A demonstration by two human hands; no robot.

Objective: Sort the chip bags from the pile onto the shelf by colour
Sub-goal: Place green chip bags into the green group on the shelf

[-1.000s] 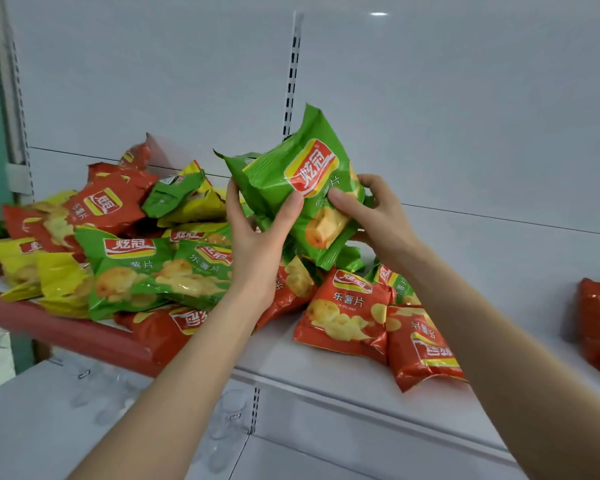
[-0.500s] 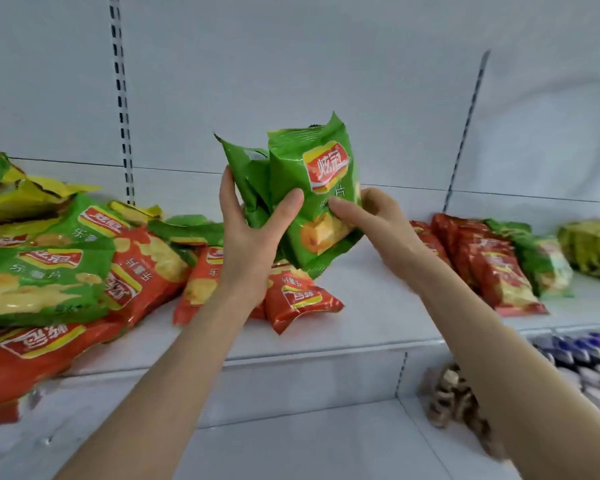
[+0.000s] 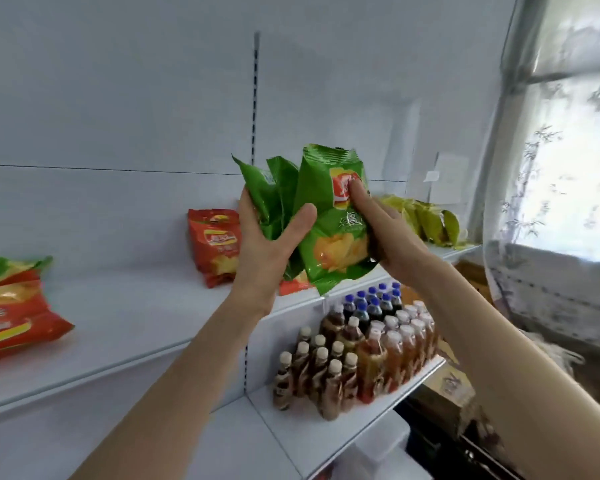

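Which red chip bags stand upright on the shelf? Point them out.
The middle red bags, just beside the left hand, stand upright on end. The pile's red bags at the far left lie flat.

1. Green chip bags (image 3: 326, 233), at least three bunched upright, are gripped between left hand (image 3: 267, 251) and right hand (image 3: 385, 233) above the white shelf (image 3: 136, 317). The front bag shows a red-and-yellow logo.
2. Red chip bags (image 3: 215, 247) stand against the shelf's back wall, just left of the bunch.
3. Yellow chip bags (image 3: 426, 216) line the shelf's far right end.
4. The pile (image 3: 11, 313), red and green bags, lies flat at far left.
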